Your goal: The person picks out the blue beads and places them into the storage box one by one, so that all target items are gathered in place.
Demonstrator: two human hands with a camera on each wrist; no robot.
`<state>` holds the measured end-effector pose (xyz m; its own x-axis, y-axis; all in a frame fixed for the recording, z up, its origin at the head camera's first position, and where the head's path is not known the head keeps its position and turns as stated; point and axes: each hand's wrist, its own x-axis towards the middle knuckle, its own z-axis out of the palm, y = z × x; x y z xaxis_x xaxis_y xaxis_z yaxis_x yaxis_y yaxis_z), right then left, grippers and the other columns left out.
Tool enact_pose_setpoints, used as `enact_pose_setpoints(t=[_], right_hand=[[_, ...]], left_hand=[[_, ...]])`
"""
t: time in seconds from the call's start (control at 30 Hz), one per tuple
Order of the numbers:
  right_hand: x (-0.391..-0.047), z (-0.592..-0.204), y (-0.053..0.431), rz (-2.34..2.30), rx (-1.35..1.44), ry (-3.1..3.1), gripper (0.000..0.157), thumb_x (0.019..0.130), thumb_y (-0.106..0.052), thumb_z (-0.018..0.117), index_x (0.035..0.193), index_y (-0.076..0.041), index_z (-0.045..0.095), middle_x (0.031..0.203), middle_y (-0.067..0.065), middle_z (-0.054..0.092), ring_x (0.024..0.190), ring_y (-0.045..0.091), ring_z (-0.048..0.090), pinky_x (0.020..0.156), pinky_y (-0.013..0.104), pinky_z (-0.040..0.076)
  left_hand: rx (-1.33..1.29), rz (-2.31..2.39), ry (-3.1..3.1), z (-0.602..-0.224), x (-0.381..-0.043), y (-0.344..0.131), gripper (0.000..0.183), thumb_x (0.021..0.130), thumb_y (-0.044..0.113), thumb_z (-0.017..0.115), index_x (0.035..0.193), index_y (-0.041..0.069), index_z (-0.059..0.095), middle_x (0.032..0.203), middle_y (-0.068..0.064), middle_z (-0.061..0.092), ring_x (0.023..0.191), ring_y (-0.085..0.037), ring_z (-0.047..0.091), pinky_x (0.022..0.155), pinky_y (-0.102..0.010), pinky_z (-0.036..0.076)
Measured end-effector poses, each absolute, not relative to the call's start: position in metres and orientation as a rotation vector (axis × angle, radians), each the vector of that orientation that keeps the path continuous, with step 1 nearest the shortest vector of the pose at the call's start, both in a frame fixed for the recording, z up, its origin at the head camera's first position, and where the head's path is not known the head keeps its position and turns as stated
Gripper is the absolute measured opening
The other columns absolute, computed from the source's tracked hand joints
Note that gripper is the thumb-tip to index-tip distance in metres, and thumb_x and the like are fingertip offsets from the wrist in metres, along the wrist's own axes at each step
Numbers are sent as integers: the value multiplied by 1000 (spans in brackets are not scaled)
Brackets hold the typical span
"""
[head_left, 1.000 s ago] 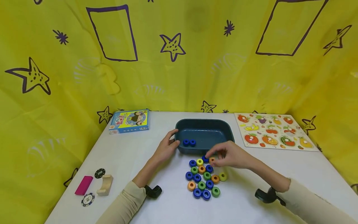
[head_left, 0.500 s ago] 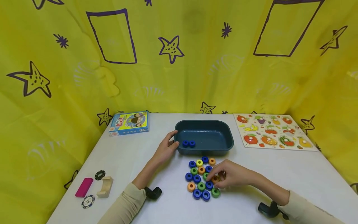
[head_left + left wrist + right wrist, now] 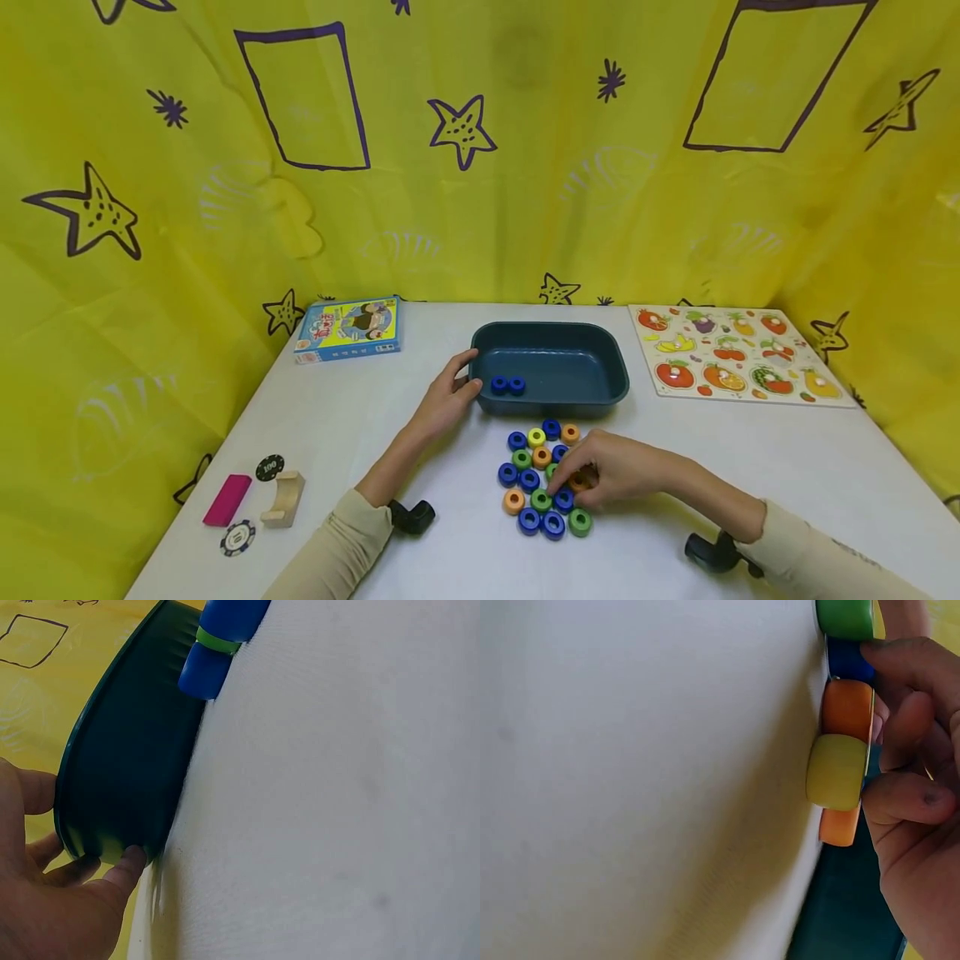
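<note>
My left hand [image 3: 444,398] holds the left end of a dark teal plastic tub [image 3: 551,410], its thumb near the front corner. Two blue beads [image 3: 507,385] lie inside, near the front left. My right hand [image 3: 622,468] is over the right side of a group of thick, holed beads in front of the tub. In the right wrist view its index fingertip touches the top of a blue bead [image 3: 849,658]; the thumb stays apart, above a yellow bead [image 3: 836,772]. An orange bead [image 3: 847,709] sits between those two. The hand hides some beads in the head view.
A blue and yellow card box [image 3: 348,329] lies back left, a fruit puzzle board [image 3: 738,354] back right. On the left are a pink block [image 3: 227,500], a wooden U-shaped piece [image 3: 283,500] and two poker chips [image 3: 238,538]. A yellow curtain [image 3: 517,208] hangs behind.
My right hand has come from the beads nearest the tub toward me, to the group's right side, and shifted only slightly in the last half second. The left hand stays on the tub.
</note>
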<state>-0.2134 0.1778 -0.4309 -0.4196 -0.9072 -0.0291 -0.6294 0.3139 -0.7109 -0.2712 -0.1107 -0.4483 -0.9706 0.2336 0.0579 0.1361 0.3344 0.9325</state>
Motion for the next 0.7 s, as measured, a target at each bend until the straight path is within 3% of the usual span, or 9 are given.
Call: enact_pose_setpoints(t=[0.3,0.53,0.7], right_hand=[[-213,-427,177,-816,-1396,2173,28,83,-19,70,109,-30,68,97,-19,64,73,5,54,59,18,43],[-221,-400,181,-895,-1435,2243,25,82,-20,72,107,-23,70,99,-15,64,61,1,50,51,19,44],[-253,-367,180,-987,-1423,2357,26,81,-22,73,107,-22,70,94,-11,65,56,7,49,47,23,43]], left_hand=[[386,1711,2486,-414,-249,-107,51,97,16,48,144,13,32,149,-7,27,127,-34,39,100,-45,34],[376,1744,2510,-450,-270,-109,50,96,21,50,143,23,35,148,4,29,126,-28,41,99,-43,36],[365,1745,2472,-449,-272,-110,51,96,25,50,144,25,32,150,3,24,128,-29,37,101,-45,33]])
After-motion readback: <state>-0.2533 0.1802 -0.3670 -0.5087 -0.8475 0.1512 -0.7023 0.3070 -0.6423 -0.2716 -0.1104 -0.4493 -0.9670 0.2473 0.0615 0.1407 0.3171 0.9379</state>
